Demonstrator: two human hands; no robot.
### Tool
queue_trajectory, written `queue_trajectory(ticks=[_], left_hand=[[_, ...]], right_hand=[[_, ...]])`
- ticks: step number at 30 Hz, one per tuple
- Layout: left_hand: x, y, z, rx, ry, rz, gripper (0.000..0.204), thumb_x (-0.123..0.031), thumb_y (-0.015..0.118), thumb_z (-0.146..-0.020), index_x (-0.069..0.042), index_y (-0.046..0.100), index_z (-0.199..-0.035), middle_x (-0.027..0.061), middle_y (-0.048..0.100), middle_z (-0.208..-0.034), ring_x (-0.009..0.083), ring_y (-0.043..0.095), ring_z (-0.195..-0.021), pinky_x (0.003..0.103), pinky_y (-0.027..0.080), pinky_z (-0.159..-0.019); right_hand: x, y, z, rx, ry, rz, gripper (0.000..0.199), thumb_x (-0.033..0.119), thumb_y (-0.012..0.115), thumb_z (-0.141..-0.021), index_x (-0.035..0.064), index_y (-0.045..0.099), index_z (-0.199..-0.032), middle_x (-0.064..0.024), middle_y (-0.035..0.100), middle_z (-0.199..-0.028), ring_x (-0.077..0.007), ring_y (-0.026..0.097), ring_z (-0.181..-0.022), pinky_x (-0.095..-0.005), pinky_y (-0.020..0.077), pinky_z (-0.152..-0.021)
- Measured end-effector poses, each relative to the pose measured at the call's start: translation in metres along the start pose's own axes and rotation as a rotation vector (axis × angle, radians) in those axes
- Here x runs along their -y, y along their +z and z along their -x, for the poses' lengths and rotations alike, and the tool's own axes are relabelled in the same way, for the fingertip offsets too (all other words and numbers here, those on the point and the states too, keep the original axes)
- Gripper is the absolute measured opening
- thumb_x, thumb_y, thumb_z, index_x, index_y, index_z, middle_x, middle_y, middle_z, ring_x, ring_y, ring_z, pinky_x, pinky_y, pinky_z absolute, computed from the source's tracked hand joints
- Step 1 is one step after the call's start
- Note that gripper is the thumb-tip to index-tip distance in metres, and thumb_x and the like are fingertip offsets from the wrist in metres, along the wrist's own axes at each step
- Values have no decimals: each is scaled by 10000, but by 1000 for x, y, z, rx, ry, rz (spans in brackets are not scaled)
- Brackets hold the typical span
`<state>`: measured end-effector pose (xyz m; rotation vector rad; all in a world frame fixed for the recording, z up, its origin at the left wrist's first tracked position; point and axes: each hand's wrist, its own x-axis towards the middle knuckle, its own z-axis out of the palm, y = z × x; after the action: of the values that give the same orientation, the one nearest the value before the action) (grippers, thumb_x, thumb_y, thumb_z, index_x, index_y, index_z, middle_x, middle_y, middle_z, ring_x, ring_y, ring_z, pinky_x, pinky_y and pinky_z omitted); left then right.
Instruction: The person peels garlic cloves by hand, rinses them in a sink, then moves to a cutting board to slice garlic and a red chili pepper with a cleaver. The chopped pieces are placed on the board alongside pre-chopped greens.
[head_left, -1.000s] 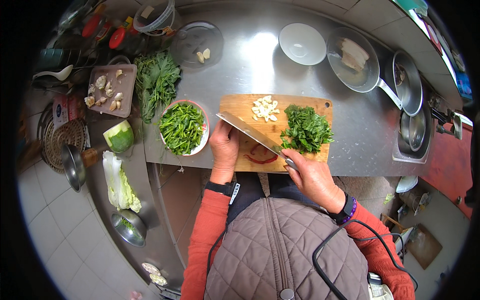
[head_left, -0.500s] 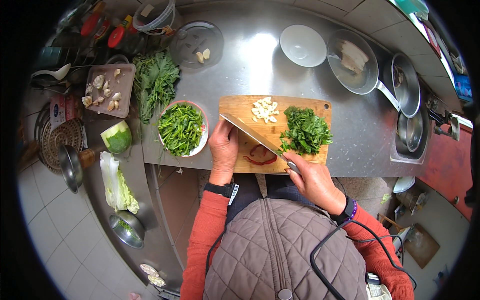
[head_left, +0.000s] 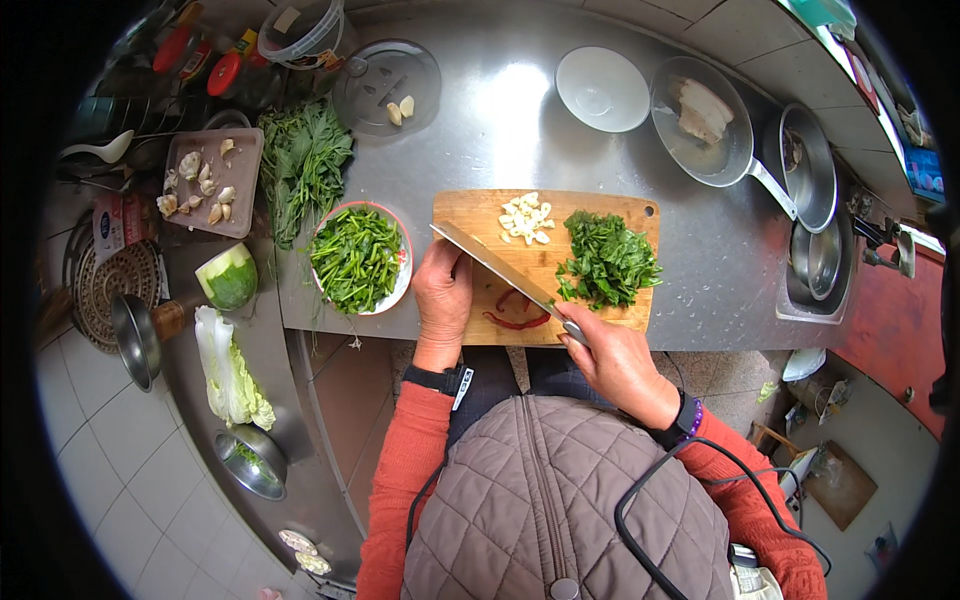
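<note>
My right hand [head_left: 622, 365] is wrapped round the handle of a kitchen knife [head_left: 500, 268]. The blade slants up to the left over the wooden cutting board [head_left: 595, 205]. At the board's left edge is my left hand [head_left: 441, 300], its fingers curled in against the blade; what they hold, if anything, is hidden. Peeled, cut garlic [head_left: 526, 218] lies in a pile beyond the knife. To its right is a heap of chopped leafy greens [head_left: 607, 260]. Red chili peppers [head_left: 518, 316] lie on the near side of the blade, partly covered by it.
A bowl of cut green stems [head_left: 356, 260] stands left of the board, beside leafy herbs [head_left: 305, 165] and a tray [head_left: 245, 170] of garlic. A white bowl [head_left: 602, 90] and a pan with a piece of meat [head_left: 705, 110] stand at the far right. Napa cabbage [head_left: 228, 370] lies lower left.
The whole view has shifted slightly. Both hands and the knife keep nearly the same place over the board.
</note>
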<state>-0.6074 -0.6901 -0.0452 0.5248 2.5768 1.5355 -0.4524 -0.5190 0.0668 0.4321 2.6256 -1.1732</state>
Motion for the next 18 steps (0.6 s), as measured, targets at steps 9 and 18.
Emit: queue_trajectory(ticks=[9, 18], left_hand=[[4, 3, 2, -27, 82, -4, 155, 30, 608, -804, 18, 646, -954, 153, 643, -849, 320, 628, -771, 357, 502, -717], [3, 3, 3, -76, 81, -145, 91, 14, 636, -811, 3, 639, -901, 149, 641, -862, 332, 617, -777, 388, 495, -708]], right_hand=[[-9, 26, -23, -20, -4, 24, 324, 211, 611, -934, 117, 549, -1237, -191, 670, -806, -396, 651, -726, -497, 499, -606], [-25, 26, -38, 26, -73, -109, 327, 225, 606, -945, 118, 555, -1249, -193, 678, -833, -405, 654, -755, -487, 512, -641]])
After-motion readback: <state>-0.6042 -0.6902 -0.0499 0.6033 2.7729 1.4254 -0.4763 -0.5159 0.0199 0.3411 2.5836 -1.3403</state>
